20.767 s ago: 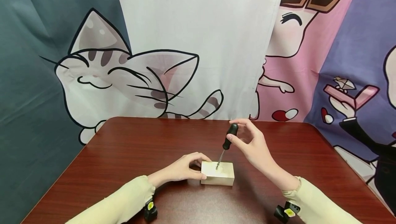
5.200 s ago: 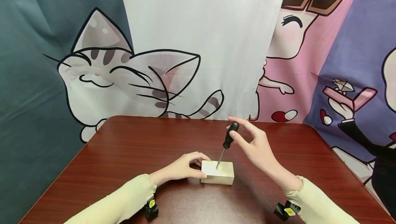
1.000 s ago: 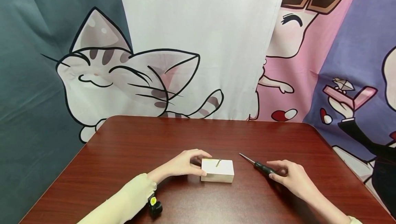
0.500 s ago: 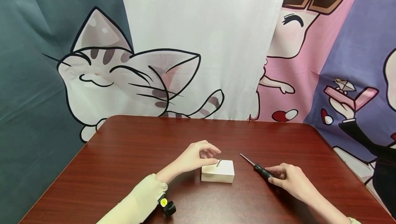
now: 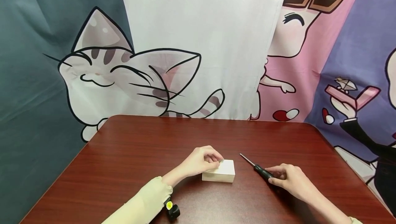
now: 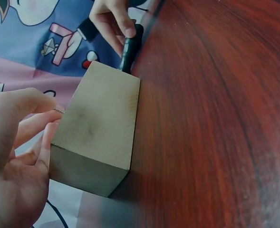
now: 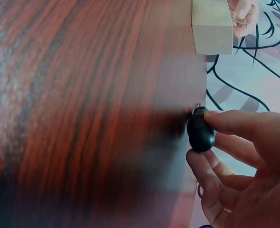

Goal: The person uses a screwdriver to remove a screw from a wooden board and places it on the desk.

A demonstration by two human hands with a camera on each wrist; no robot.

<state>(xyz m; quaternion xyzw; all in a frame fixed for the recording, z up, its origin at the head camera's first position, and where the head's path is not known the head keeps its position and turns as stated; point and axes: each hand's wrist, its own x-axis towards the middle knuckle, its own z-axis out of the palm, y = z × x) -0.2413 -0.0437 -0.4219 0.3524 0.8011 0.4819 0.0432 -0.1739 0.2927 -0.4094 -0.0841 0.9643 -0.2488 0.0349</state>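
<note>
A pale wooden block (image 5: 223,173) sits on the table, a small metal screw (image 7: 239,22) standing out of its top face. My left hand (image 5: 202,160) is over the block's left part, thumb and fingertips pinching the screw, so most of it is hidden. In the left wrist view the threaded shank of the screw (image 6: 59,111) shows between the fingertips and the block. To the right of the block, my right hand (image 5: 290,179) holds a screwdriver (image 5: 262,171) by its black handle, low over the table, its metal shaft pointing away and to the left.
The brown wooden table (image 5: 139,148) has its far edge right before a printed cloth backdrop (image 5: 201,18). A small black wrist camera (image 5: 172,211) is strapped at the left sleeve cuff.
The screwdriver has come off the screw and been lowered to the right. My left hand has let go of the block's left end and moved onto the screw. Recently the right hand stays still.
</note>
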